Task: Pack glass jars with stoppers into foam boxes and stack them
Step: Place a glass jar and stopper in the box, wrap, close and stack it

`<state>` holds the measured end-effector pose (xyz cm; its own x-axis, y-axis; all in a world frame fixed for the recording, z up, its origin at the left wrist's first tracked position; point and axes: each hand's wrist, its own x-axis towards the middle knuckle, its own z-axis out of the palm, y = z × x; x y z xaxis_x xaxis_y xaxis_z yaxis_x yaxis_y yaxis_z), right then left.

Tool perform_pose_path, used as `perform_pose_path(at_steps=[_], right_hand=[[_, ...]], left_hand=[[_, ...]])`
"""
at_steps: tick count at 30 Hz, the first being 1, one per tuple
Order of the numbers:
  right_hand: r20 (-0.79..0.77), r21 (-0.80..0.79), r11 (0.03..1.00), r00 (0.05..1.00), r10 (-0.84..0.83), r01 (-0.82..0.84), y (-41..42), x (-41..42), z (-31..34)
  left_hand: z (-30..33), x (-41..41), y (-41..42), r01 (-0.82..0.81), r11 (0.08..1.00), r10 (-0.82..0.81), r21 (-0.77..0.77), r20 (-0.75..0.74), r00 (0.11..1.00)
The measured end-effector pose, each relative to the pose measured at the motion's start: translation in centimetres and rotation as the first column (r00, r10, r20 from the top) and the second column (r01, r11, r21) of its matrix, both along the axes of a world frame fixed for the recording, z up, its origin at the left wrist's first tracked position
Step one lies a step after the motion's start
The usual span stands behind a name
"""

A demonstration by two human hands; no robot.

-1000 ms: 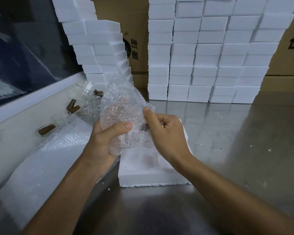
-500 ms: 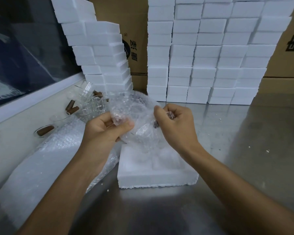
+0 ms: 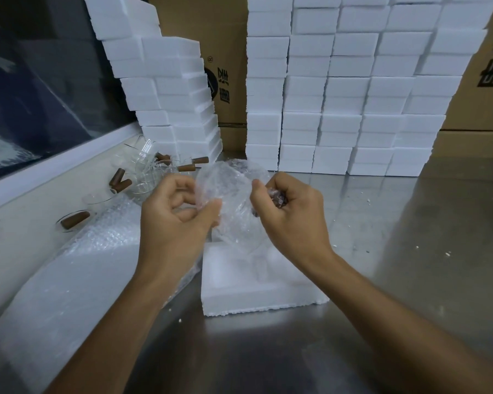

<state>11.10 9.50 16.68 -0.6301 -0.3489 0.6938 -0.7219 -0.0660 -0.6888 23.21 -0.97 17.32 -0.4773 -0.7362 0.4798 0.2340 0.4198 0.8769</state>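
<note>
Far left: dark window pane [image 3: 34, 89] above a white ledge [image 3: 54, 166]; below it, a sheet of bubble wrap [image 3: 77, 274] spread along the left side of the steel table [image 3: 410, 251], one edge reaching under the left forearm. Behind that sheet, against the ledge: loose glass jars [image 3: 143, 166] lying on their sides, several with brown stoppers [image 3: 74, 220]; exact count not clear through the glass. Further back, a leaning stack of white foam boxes [image 3: 165, 89], upper tiers shifted leftward.

Centre left: left hand [image 3: 177, 223], fingers curled, thumb and forefinger pinching the left edge of a wrapped jar [image 3: 228, 200]; bundle held above the table between both hands, bubble film bulging round over the glass. Directly beneath and slightly nearer: an open foam box [image 3: 256, 294] flat on the table, hollow facing up, inner shape washed out white and hard to read.

Centre right: right hand [image 3: 291, 211] clenched round the right end of the same bundle, bunched film and something dark showing inside the fist, likely the stopper end, not certain.

Behind and right: a broad wall of stacked foam boxes [image 3: 353, 89] in several neat columns, standing on the table against brown cardboard cartons [image 3: 484, 95] with black printed characters. Scattered white foam crumbs [image 3: 447, 253] on the steel to the right.
</note>
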Motion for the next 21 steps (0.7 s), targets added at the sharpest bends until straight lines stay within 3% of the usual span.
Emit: perform_pose_path(at_steps=[5,10,16,21], right_hand=[[-0.019,-0.034,0.999,1.000,0.004,-0.004,-0.1,0.1,0.2],[-0.006,-0.061,0.998,1.000,0.009,-0.009,0.1,0.0,0.5],[0.011,-0.127,0.992,1.000,0.023,-0.022,0.1,0.5,0.9],[-0.003,-0.088,0.994,0.998,0.064,-0.064,0.0,1.2,0.7]], left_hand=[[0.0,0.2,-0.4,-0.025,0.990,0.031,-0.137,0.046,0.998],[0.6,0.6,0.5,-0.006,0.916,0.063,-0.400,0.128,0.990],[-0.1,0.3,0.8,0.283,0.893,-0.160,-0.349,0.343,0.926],[-0.4,0.3,0.6,0.403,0.889,-0.294,-0.219,0.403,0.867]])
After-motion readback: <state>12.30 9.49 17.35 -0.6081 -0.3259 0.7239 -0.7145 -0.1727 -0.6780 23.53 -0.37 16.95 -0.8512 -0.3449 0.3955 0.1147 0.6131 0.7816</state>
